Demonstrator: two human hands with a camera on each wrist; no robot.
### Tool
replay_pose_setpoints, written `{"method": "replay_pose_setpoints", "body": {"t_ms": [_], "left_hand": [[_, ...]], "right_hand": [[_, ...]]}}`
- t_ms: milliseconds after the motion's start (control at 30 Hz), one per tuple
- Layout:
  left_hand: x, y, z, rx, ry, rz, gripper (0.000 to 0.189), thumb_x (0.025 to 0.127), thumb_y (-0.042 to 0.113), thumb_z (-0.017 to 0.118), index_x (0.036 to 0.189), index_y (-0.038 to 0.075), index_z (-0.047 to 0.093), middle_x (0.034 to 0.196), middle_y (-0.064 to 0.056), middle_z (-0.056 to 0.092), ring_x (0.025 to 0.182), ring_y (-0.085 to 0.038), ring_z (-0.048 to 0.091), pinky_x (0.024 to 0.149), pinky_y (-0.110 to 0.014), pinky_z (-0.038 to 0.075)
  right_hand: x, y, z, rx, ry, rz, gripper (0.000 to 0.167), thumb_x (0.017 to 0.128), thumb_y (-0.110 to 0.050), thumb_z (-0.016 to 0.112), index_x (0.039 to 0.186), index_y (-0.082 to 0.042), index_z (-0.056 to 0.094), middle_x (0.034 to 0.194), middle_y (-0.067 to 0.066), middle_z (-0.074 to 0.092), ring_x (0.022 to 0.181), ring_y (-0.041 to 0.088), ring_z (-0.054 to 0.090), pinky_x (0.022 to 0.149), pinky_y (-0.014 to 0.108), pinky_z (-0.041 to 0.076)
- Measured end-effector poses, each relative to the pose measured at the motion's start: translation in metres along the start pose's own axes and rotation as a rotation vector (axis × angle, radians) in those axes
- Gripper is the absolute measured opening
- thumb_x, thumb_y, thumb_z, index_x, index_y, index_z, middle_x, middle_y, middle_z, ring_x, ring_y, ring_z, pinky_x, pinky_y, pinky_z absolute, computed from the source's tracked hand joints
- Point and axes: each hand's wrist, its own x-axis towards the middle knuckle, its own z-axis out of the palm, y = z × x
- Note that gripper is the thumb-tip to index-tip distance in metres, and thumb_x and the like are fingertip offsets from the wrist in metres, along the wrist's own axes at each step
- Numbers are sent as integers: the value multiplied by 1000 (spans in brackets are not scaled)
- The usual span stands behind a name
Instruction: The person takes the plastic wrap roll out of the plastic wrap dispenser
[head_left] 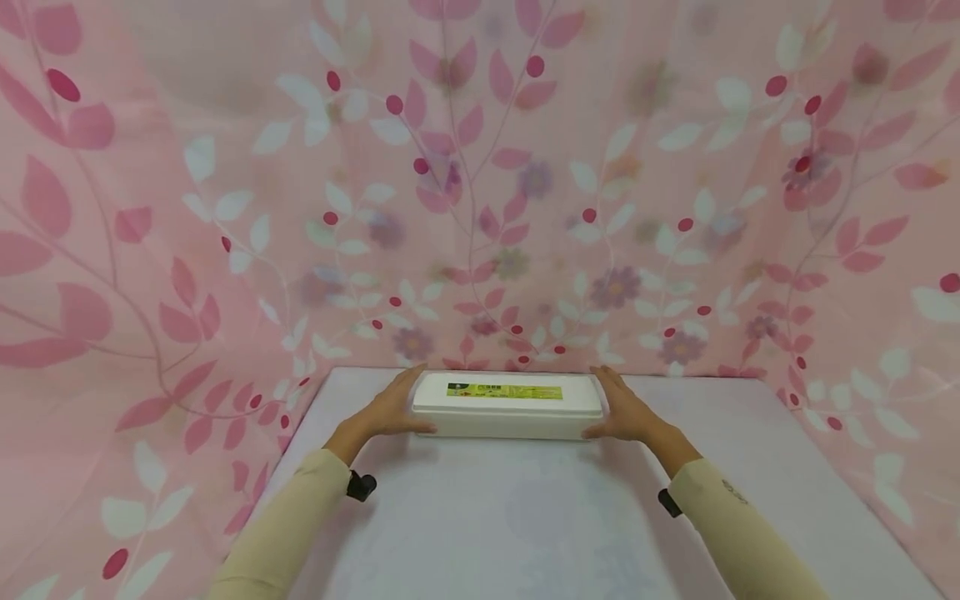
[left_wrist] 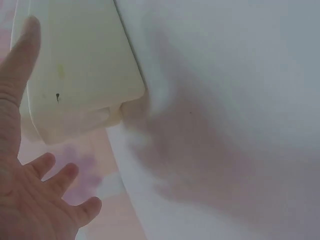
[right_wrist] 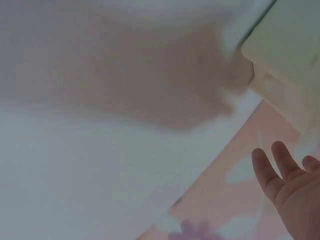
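Note:
A long white lidded plastic box sits at the far edge of the table, a yellow-green label on its lid. My left hand is at its left end with the fingers spread. In the left wrist view the thumb overlaps the front of the box, and the other fingers stand apart from its end. At the right end is my right hand, thumb by the front corner. Its straight fingers show below the box end in the right wrist view.
A pale cloth covers the table. Pink floral curtains hang close behind the far edge and along both sides. Each sleeved wrist carries a small black camera, such as the left one.

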Motion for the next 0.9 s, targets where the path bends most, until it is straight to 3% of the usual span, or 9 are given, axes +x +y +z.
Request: {"method": "replay_pose_setpoints", "body": {"t_ms": [167, 267, 400, 567, 733, 900], "left_hand": [[1, -1, 6, -94, -22, -11, 121, 69, 42, 90, 158, 8, 15, 159, -18, 28, 143, -37, 32, 115, -62, 26], [-3, -3, 11, -89, -25, -14, 115, 70, 39, 89, 157, 6, 21, 157, -20, 33, 141, -38, 36, 115, -60, 28], [-1, -1, 14, -62, 9, -8, 108, 74, 39, 87, 156, 9, 24, 154, -19, 38, 138, -36, 42, 113, -57, 33], [5, 3, 8, -109, 6, -28, 110, 72, 38, 89, 157, 15, 23, 154, -17, 39, 129, -34, 49, 110, -56, 38], [9, -3, 6, -174, -5, -23, 115, 69, 41, 90, 157, 16, 21, 156, -15, 36, 132, -33, 47, 111, -57, 36], [10, -5, 10, -256, -22, -83, 119, 67, 42, 91, 158, 23, 15, 155, -11, 37, 137, -33, 42, 114, -60, 30]], "right_hand": [[5, -1, 7, 33, -26, 4, 125, 65, -37, 92, 157, -8, 13, 161, 25, 15, 145, 46, 21, 112, 68, 24], [3, 0, 15, 41, -48, 14, 127, 65, -41, 91, 157, -8, 11, 161, 23, 15, 144, 45, 25, 113, 67, 23], [1, 2, 20, 71, -13, 8, 125, 65, -37, 92, 156, -5, 14, 159, 25, 20, 141, 44, 30, 113, 66, 24], [5, 0, 19, 112, 24, -38, 119, 65, -31, 92, 153, 2, 19, 154, 27, 30, 135, 43, 35, 113, 65, 25], [12, -2, 21, 131, 53, -76, 114, 65, -28, 93, 151, 4, 25, 150, 26, 36, 133, 41, 38, 113, 63, 27], [18, -1, 24, 149, 48, -63, 112, 65, -30, 93, 152, -1, 27, 150, 23, 37, 131, 39, 39, 112, 62, 28]]}}
